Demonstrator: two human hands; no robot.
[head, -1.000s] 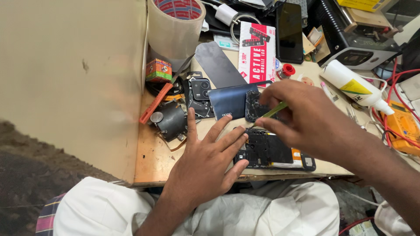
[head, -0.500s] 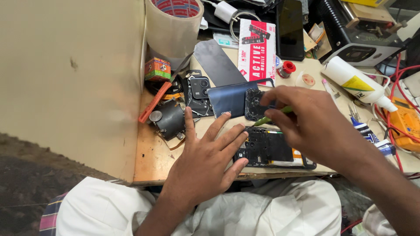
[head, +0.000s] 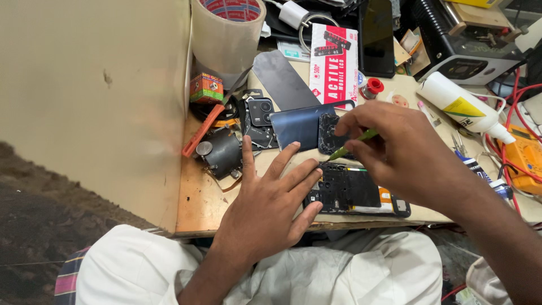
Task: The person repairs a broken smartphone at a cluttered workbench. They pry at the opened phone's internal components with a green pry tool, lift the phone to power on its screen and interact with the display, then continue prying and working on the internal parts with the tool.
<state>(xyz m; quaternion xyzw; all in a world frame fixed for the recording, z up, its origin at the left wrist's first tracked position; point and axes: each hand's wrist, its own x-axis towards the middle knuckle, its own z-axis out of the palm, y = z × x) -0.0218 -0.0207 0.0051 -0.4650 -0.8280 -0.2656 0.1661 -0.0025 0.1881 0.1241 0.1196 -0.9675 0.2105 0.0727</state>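
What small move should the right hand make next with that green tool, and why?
Probably lower the thin green tool tip into the opened black phone: the right hand pinches it just above the phone's upper edge, while the left hand presses the phone flat.

Green tool [head: 353,144], black opened phone [head: 355,189], dark blue back cover [head: 296,127] (red-and-white box [head: 334,65] behind).

A single head-worn camera is looking steeply down, close in, at a cluttered wooden bench [head: 203,209] filling the frame's centre and right, with the wearer's lap showing along the bottom edge.
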